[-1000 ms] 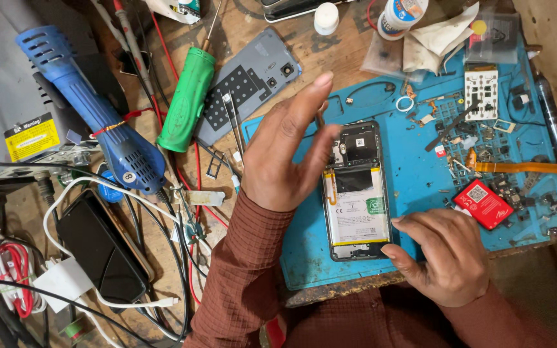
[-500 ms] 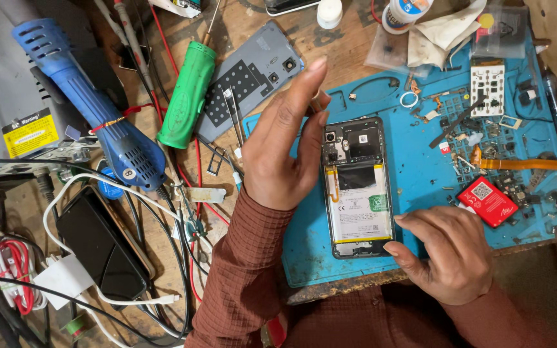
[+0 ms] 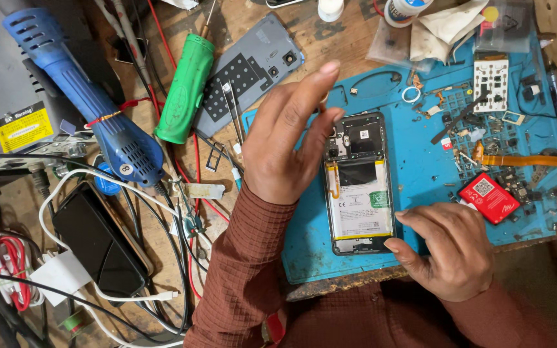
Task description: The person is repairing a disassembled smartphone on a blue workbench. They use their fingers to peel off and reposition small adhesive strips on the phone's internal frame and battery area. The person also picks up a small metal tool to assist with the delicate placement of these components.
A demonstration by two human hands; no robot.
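An opened phone (image 3: 359, 183), back cover off and battery showing, lies face down on a blue repair mat (image 3: 420, 161). My left hand (image 3: 288, 138) hovers just left of the phone's upper half, fingers apart and stretched toward its top edge, holding nothing. My right hand (image 3: 446, 248) rests at the phone's lower right corner, fingertips touching its side. The grey back cover (image 3: 249, 71) lies apart on the wooden bench, with tweezers (image 3: 233, 109) on it.
A blue hot-air tool (image 3: 82, 103) and a green-handled tool (image 3: 185, 87) lie at the left. A black phone (image 3: 98, 241) sits among white cables. Small parts, an orange flex strip (image 3: 530, 161) and a red packet (image 3: 488, 196) litter the mat's right side.
My left hand has lifted slightly and opened wider beside the phone's top. My right hand stays at the lower right corner. The view has shifted a little.
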